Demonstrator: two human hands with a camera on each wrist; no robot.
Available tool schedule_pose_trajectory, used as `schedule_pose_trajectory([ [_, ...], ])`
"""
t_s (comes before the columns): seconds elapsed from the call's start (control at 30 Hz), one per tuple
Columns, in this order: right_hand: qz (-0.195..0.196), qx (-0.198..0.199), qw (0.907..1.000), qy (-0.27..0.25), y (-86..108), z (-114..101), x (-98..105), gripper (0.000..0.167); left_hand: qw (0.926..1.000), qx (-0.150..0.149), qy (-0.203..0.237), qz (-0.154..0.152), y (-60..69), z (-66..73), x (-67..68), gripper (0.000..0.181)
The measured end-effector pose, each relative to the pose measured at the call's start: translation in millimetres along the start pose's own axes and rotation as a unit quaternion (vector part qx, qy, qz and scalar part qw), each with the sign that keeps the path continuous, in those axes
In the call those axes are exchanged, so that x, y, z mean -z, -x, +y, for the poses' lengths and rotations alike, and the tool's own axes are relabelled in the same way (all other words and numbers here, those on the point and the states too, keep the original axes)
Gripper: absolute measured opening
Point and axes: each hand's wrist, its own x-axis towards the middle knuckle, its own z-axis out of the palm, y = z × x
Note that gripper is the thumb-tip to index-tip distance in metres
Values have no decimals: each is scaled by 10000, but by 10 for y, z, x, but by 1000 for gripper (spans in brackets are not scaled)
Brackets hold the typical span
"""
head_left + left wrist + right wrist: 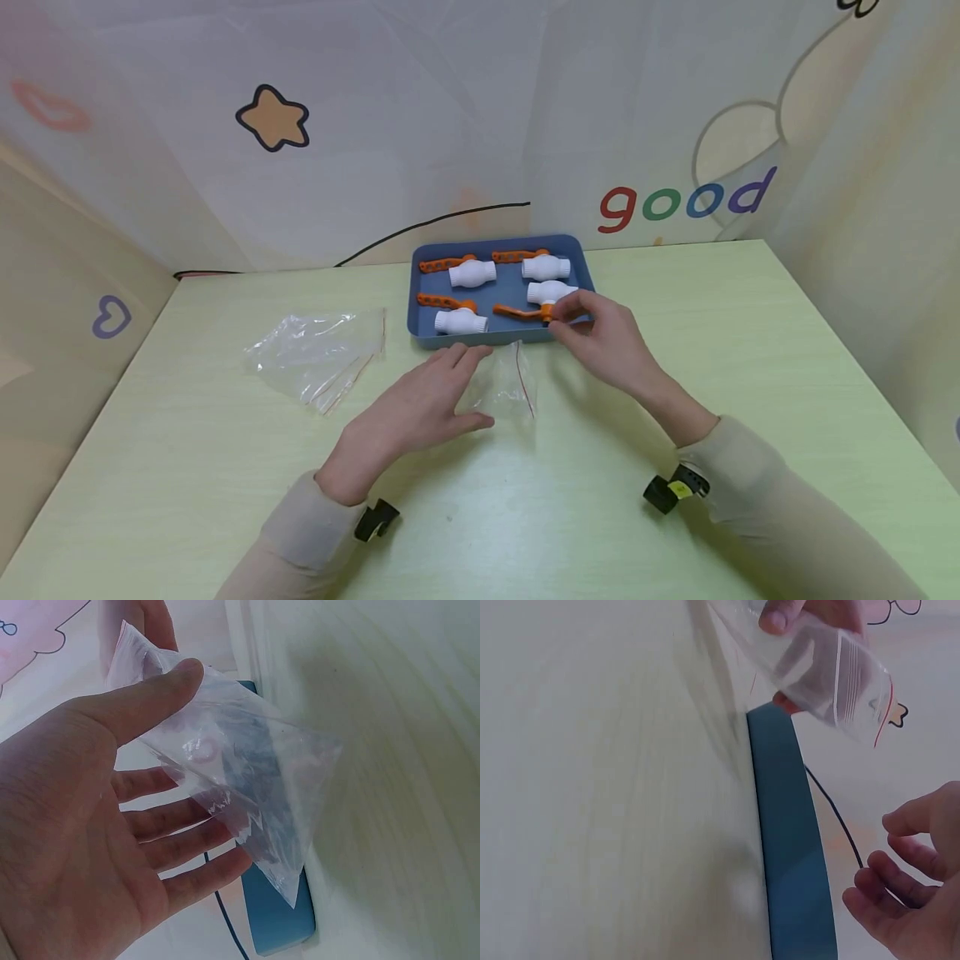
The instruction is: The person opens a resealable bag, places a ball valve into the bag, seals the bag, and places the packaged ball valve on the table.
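Observation:
My left hand (pixel 416 404) holds a clear zip bag (pixel 247 750) in front of the tray. In the left wrist view, its thumb lies over the near side of the bag and the fingers are spread behind. The bag's red seal line shows in the right wrist view. My right hand (pixel 611 342) is at the tray's front right, loosely curled, fingertips by the orange handle of a white ball valve (pixel 551 292). Nothing shows between those fingers in the right wrist view. The blue tray (pixel 498 337) holds several such valves, including one at front left (pixel 461 322).
Several flat clear zip bags (pixel 315 354) lie overlapping on the table (pixel 480 533), left of the tray. A printed cloth (pixel 435 108) hangs behind the tray and along both sides.

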Motion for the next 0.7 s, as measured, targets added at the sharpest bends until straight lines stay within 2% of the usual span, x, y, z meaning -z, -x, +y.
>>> schedule_pose_trajectory([
  [0.3,-462,-76,9972,582,-224,-10,46,34,9999,40,25,-89,18,1,-3,83],
  [0.5,-445,-70,9937,1022,-355,29,43,35,9999,6,60,-87,21,-11,1,83],
  [0.7,-599,-308,9883,1367,-473,107,32,39,9999,11,83,-117,26,-18,3,83],
])
